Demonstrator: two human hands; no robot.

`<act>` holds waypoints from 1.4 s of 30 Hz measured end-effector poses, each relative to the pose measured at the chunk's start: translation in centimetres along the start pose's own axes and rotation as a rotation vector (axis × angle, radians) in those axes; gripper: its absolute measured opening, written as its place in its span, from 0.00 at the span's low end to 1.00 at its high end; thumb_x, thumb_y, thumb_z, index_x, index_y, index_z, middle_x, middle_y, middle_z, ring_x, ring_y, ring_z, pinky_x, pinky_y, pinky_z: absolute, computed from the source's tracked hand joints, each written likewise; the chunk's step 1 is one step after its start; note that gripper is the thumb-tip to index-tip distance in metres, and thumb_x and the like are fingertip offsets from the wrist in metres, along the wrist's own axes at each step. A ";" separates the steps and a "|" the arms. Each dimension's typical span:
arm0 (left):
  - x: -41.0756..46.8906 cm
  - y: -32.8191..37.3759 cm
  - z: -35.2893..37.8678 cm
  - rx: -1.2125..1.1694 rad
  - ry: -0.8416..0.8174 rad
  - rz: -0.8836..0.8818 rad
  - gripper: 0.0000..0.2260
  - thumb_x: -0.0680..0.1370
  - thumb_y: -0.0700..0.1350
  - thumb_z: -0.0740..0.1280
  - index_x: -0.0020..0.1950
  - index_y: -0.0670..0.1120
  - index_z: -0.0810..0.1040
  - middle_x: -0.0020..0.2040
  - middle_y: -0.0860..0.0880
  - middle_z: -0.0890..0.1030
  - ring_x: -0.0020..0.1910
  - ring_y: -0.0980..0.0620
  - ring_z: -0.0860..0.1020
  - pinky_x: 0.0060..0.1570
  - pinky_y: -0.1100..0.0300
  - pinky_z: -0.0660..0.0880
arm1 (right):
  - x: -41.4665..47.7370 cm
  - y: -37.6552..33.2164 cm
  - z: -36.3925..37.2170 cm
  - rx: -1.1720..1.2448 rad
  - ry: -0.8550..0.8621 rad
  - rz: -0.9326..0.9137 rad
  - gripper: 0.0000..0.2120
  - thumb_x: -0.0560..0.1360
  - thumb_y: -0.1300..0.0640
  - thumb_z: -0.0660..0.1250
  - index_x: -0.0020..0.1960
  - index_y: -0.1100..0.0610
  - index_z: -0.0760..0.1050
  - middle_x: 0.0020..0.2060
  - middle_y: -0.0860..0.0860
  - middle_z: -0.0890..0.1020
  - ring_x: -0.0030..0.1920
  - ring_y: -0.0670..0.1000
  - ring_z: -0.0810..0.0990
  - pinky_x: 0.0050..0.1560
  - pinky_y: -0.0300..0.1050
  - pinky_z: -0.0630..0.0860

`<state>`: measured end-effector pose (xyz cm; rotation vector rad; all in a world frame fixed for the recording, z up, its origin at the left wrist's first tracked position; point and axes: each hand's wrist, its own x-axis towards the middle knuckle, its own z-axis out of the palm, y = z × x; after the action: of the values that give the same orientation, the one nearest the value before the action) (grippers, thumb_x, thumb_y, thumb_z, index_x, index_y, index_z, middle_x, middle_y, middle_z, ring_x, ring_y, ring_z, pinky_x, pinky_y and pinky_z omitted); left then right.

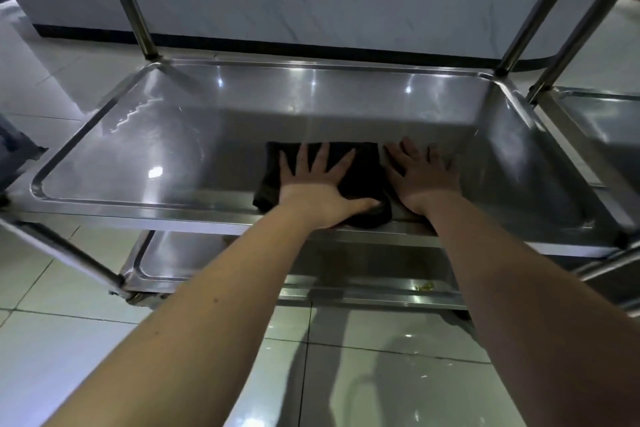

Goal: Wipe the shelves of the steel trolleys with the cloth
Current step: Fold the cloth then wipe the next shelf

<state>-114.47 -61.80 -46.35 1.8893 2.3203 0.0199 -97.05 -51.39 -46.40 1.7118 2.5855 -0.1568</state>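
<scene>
**Forearms (214,305) stretched over the middle shelf (166,149)**

Both forearms of the person reached from the near side over the steel trolley (133,10). The left hand (313,185) lay flat on the dark cloth (363,173), fingers straight and spread, pressing it down and not clenching it. Its thumb rested on the bunched near corner. The cloth lay on the middle shelf, close to the front rim, a little right of the centre. The right hand (424,178) was also released, palm down on the bare steel just beside the cloth's right edge. A lower shelf (180,253) showed beneath. A second trolley (599,121) stood at the right on the pale tiled floor (69,350).
</scene>
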 end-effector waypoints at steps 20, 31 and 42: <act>0.5 4.3 -0.3 -0.030 -0.019 0.014 0.46 0.64 0.82 0.46 0.77 0.65 0.38 0.80 0.51 0.39 0.78 0.40 0.37 0.68 0.34 0.32 | -0.5 -0.2 -1.6 0.411 0.051 0.123 0.24 0.84 0.44 0.46 0.79 0.42 0.48 0.78 0.49 0.58 0.78 0.55 0.51 0.76 0.62 0.40; 2.0 -6.0 -5.7 -0.064 0.171 0.032 0.25 0.83 0.55 0.54 0.78 0.64 0.50 0.81 0.53 0.42 0.78 0.42 0.38 0.74 0.41 0.39 | -1.4 -7.9 -3.0 0.161 0.015 -0.106 0.26 0.81 0.36 0.43 0.78 0.37 0.45 0.80 0.45 0.44 0.78 0.60 0.40 0.72 0.68 0.33; 1.8 -3.4 -0.5 -0.072 0.081 -0.048 0.23 0.82 0.61 0.42 0.77 0.65 0.42 0.80 0.56 0.43 0.78 0.46 0.37 0.73 0.37 0.35 | -2.1 -1.5 -0.2 -0.022 0.010 -0.047 0.27 0.76 0.29 0.37 0.74 0.29 0.38 0.79 0.39 0.45 0.78 0.59 0.40 0.69 0.69 0.31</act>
<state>-118.18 -60.69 -46.37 1.8313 2.3822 0.1752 -97.55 -53.89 -45.97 1.6492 2.6260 -0.1207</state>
